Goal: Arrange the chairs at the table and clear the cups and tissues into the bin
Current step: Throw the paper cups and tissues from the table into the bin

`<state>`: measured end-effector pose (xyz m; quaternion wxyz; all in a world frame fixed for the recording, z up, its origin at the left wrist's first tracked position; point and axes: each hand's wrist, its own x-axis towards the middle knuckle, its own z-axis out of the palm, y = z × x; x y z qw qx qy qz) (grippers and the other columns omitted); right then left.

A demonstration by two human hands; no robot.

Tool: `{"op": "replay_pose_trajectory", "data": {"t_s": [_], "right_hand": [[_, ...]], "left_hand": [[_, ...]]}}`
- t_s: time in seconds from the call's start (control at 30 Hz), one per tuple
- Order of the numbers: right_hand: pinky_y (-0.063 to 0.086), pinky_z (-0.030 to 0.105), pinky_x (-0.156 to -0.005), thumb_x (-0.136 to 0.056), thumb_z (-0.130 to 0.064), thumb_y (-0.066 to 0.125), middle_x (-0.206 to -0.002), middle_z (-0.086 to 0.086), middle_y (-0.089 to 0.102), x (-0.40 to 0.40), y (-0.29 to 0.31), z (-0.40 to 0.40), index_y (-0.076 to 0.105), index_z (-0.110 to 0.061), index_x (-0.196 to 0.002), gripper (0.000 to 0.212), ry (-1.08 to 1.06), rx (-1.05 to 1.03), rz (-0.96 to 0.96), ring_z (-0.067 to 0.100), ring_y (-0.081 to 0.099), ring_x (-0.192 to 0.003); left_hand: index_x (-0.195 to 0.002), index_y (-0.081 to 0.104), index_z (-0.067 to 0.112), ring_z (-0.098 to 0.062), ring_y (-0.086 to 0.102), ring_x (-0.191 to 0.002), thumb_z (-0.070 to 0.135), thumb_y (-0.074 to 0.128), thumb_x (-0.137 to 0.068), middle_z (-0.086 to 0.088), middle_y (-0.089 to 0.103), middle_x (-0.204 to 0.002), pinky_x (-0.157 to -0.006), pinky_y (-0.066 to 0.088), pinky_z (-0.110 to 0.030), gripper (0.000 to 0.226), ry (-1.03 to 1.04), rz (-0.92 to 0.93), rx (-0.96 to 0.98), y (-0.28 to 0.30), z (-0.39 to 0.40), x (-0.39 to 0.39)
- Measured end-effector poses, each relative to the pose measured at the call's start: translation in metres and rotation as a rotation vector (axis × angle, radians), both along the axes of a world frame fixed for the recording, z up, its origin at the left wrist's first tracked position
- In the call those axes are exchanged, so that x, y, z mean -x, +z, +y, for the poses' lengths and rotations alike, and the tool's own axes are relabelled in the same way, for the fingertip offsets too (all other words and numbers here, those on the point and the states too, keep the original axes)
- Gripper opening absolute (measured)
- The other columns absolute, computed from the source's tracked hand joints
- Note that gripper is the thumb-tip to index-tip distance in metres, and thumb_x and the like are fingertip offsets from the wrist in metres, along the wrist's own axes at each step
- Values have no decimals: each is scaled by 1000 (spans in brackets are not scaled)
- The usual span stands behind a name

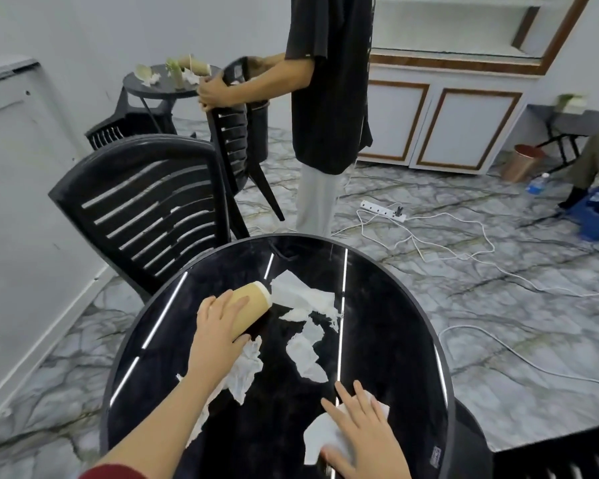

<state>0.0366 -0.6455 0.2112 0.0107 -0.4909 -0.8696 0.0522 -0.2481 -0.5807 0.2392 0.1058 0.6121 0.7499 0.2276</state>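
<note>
The left hand [218, 323] reaches forward from a dark red sleeve, forearm stretched across the round black table [388, 340]. Its fingers curl over the side of a tan paper cup [248, 307] that lies tipped over, white rim pointing away and to the right; the thumb sits under the cup's near end, so the hand grips the cup. The right hand [360, 433] lies flat near the table's close edge, fingers straight and spread, pressing down on a white tissue [320, 435] that shows on both sides of the palm.

One cup is on this table. Loose tissue pieces number about five: the one under the right hand, a crumpled piece [244, 373] just below the left wrist, a thin strip [201, 420] beneath the left forearm, a torn piece [305, 354] between the two hands, and a larger spread [305, 299] touching the cup's rim, just beyond the left fingers.

Beyond the left hand stands one black slatted chair [146, 205], its back towards the table. Further off, a second person [325, 98] grips another black chair [232, 140] with both hands, tilted off the floor. Behind that chair stands a dark bin [260, 129], partly hidden. A smaller round table [159, 84] carries more cups and tissues, too blurred to count, with a third chair lying beneath it. Far beyond the right hand, a white power strip [382, 210] and its cables lie on the marble floor [498, 305].
</note>
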Motion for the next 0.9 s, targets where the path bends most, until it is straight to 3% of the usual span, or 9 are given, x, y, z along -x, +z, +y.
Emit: {"op": "replay_pose_trajectory", "data": {"t_s": [0.1,0.23,0.3,0.37,0.4,0.47,0.63,0.77,0.9], "right_hand": [[0,26,-113,-73,-58,46,-127,-9,62,-3,-9,1,63,-38,-114,49,-9,-82,71,16,-15,-145],[0,16,-112,-64,-30,83,-116,-6,68,-4,-21,6,70,-25,-105,43,14,-125,251,2,-11,-143],[-5,9,-108,-73,-16,77,-113,-1,70,-5,-27,7,72,-17,-101,28,21,-106,381,-7,-6,-140],[-3,3,-105,-68,3,78,-114,-12,68,-6,-29,7,72,-11,-101,36,-41,12,544,-19,1,-134],[2,0,-105,-68,8,75,-114,-28,63,-5,-28,6,71,-11,-105,42,-105,82,628,-23,6,-131],[16,-4,-102,-76,10,67,-111,-54,48,-2,-24,4,68,-18,-111,45,-237,188,755,-24,18,-126],[36,0,-88,-81,1,65,-105,-25,69,13,7,14,63,-50,-100,54,-352,404,950,-6,60,-104],[39,-2,-78,-83,-5,65,-93,-12,71,34,30,21,57,-55,-104,55,-226,568,936,1,64,-89],[33,-7,-79,-84,-8,64,-102,-26,63,65,44,19,59,-52,-102,47,-41,654,934,-21,53,-96]], "left_hand": [[-132,47,26,-28,24,-133,10,70,-77,0,38,-144,-93,42,-36,62,16,-32,-31,0,2,1],[-132,47,25,-27,24,-133,10,69,-79,0,38,-144,-95,43,-36,59,27,-48,-41,1,0,0],[-131,49,24,-28,24,-132,10,69,-78,-1,39,-143,-95,42,-38,58,50,-79,-61,1,-3,0],[-130,50,24,-29,25,-131,11,71,-77,-1,40,-143,-97,40,-41,59,81,-127,-76,3,-7,-1],[-131,49,25,-28,25,-130,12,71,-77,-1,39,-143,-98,40,-42,59,94,-148,-79,4,-10,-2],[-132,48,25,-27,25,-129,14,72,-77,0,39,-144,-98,38,-40,60,121,-188,-92,6,-15,-3],[-132,45,29,-19,21,-129,16,70,-78,3,36,-145,-96,32,-30,61,190,-234,-158,16,-34,-4],[-132,44,33,-11,19,-126,18,71,-78,8,34,-145,-76,33,-10,62,246,-208,-237,31,-60,0],[-131,45,34,-16,23,-126,19,72,-77,13,33,-140,-100,26,-29,62,367,-164,-297,45,-105,12]]}}
